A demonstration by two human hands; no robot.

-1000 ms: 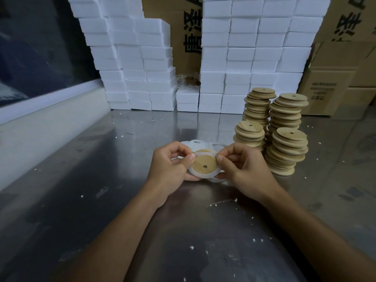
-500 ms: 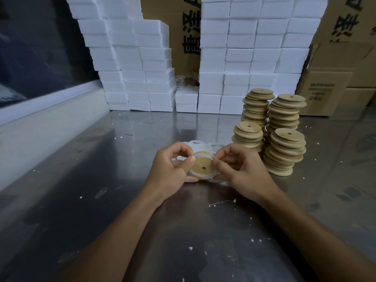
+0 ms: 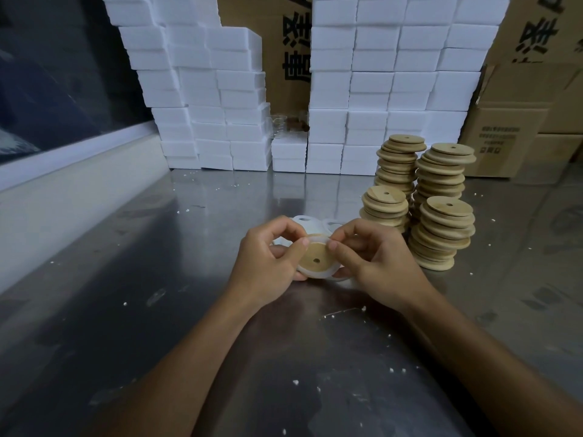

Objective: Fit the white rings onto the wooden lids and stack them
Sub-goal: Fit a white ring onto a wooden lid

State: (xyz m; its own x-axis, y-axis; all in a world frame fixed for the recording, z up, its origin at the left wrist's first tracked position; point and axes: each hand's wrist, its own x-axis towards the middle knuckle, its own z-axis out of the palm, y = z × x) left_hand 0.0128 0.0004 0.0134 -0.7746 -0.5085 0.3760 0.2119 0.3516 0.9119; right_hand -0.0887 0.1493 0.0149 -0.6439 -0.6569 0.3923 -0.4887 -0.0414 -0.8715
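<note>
Steel tabletop (image 3: pixel 157 279) carries the work: left hand (image 3: pixel 268 263) and right hand (image 3: pixel 378 263) both pinch the round wooden lid (image 3: pixel 317 258), thumbs now higher on its rim, seating the white rubber ring (image 3: pixel 315 275); stacked wooden lids (image 3: pixel 441 228) wait just beside.

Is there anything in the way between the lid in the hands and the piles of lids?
Nothing visible: bare table lies between the lid and the nearest piles.

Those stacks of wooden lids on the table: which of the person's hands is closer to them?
Right. The right hand sits just beside the lid stacks; the left hand is farther off, across the held lid.
</note>
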